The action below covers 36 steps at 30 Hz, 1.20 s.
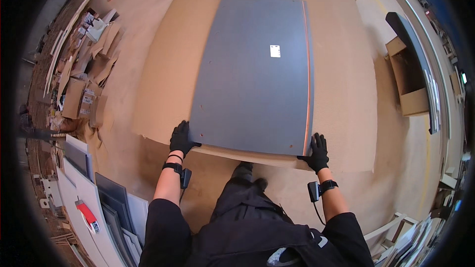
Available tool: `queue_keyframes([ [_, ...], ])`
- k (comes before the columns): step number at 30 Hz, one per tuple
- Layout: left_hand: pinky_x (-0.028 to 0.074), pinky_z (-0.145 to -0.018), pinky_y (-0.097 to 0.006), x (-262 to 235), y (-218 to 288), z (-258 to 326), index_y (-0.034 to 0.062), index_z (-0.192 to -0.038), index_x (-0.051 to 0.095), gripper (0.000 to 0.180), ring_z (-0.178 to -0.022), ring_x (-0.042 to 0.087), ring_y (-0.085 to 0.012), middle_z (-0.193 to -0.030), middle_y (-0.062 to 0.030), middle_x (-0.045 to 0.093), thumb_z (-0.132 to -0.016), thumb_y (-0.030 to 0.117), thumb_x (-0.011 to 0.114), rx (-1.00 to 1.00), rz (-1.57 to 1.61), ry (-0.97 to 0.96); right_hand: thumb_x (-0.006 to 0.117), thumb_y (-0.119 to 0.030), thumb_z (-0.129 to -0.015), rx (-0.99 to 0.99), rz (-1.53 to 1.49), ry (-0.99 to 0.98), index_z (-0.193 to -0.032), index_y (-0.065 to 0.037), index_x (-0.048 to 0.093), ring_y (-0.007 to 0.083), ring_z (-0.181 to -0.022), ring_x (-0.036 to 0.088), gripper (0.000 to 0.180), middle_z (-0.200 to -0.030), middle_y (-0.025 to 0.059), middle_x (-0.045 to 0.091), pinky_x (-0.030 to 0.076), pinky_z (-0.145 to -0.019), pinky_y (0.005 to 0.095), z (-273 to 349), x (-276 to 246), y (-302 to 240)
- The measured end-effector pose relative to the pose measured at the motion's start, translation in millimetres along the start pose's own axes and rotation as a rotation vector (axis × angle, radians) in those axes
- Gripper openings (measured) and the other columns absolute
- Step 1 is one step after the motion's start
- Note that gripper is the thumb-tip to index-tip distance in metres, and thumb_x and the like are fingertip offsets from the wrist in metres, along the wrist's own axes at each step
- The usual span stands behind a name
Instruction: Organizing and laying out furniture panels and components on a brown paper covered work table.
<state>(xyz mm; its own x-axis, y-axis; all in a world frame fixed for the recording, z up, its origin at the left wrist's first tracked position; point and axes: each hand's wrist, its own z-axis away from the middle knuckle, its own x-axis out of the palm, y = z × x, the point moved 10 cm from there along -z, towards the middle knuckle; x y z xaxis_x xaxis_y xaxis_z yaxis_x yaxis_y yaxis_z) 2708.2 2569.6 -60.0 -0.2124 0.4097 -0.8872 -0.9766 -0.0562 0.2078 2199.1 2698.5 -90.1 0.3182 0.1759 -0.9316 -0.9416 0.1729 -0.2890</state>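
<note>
- Closest in, the black-gloved left hand (pixel 182 138) sits open against the near left corner of the grey panel (pixel 252 79), fingers stretched along its side, thumb along the near edge.
- Likewise open, the gloved right hand (pixel 318 155) touches the near right corner.
- Between them, reaching away, the panel lies flat: smooth, rectangular, marked by small holes, a white label (pixel 275 51) and a thin orange stripe (pixel 307 69) down its right side.
- Beneath, a ribbed brown cardboard sheet (pixel 344 79) leaves a slim near margin and wide bare ones either side.
- Lower left, flat boards (pixel 79 232) stand together.
- Beyond, pale floor (pixel 136 39) separates the sheet from heaped cardboard (pixel 76 96) leftward and an open carton (pixel 414 103) rightward.
</note>
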Motion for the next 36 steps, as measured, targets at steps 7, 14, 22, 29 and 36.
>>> queue_keyframes([
  [7,0.029,-0.105,-0.037,-5,-9,-1,0.0088,-0.134,0.032,0.102,-0.129,0.029,-0.0299,-0.140,-0.0125,0.030,-0.049,0.033,0.084,-0.018,-0.053,0.051,0.082,-0.044,-0.052,0.072,0.065,-0.015,-0.128,-0.009,0.044,0.0371,-0.131,0.020,0.091,-0.139,0.0166,0.029,0.026,-0.105,0.0444,-1,-16,-16],
  [14,0.031,-0.104,-0.037,-5,-10,-4,0.0083,-0.130,0.038,0.092,-0.125,0.034,-0.0283,-0.137,-0.0112,0.036,-0.052,0.031,0.082,0.001,0.005,0.117,0.082,-0.045,-0.051,0.092,0.049,0.037,-0.123,-0.009,0.048,0.0349,-0.129,0.024,0.087,-0.137,0.0155,0.032,0.027,-0.105,0.0432,-3,-16,-8],
  [22,0.037,-0.098,-0.037,-16,0,-2,0.0073,-0.127,0.040,0.086,-0.118,0.043,-0.0287,-0.131,-0.0122,0.042,-0.055,0.027,0.081,-0.047,0.081,0.141,0.081,-0.045,-0.052,0.166,0.032,-0.008,-0.120,-0.010,0.050,0.0343,-0.127,0.027,0.083,-0.133,0.0132,0.037,0.027,-0.104,0.0428,-9,-21,-7],
  [29,0.042,-0.093,-0.038,-20,1,-4,0.0105,-0.128,0.040,0.083,-0.113,0.048,-0.0299,-0.129,-0.0112,0.042,-0.056,0.023,0.080,-0.037,0.093,0.096,0.083,-0.043,-0.050,0.114,0.031,0.046,-0.118,-0.012,0.052,0.0367,-0.126,0.027,0.081,-0.132,0.0130,0.038,0.027,-0.103,0.0455,-7,-15,-4],
  [36,0.043,-0.091,-0.039,-24,0,-1,0.0097,-0.126,0.043,0.075,-0.109,0.050,-0.0325,-0.124,-0.0136,0.047,-0.061,0.025,0.077,-0.083,0.209,0.112,0.079,-0.052,-0.048,0.002,0.051,0.128,-0.113,-0.014,0.057,0.0406,-0.121,0.032,0.079,-0.126,0.0152,0.043,0.020,-0.103,0.0533,-7,-24,-14],
])
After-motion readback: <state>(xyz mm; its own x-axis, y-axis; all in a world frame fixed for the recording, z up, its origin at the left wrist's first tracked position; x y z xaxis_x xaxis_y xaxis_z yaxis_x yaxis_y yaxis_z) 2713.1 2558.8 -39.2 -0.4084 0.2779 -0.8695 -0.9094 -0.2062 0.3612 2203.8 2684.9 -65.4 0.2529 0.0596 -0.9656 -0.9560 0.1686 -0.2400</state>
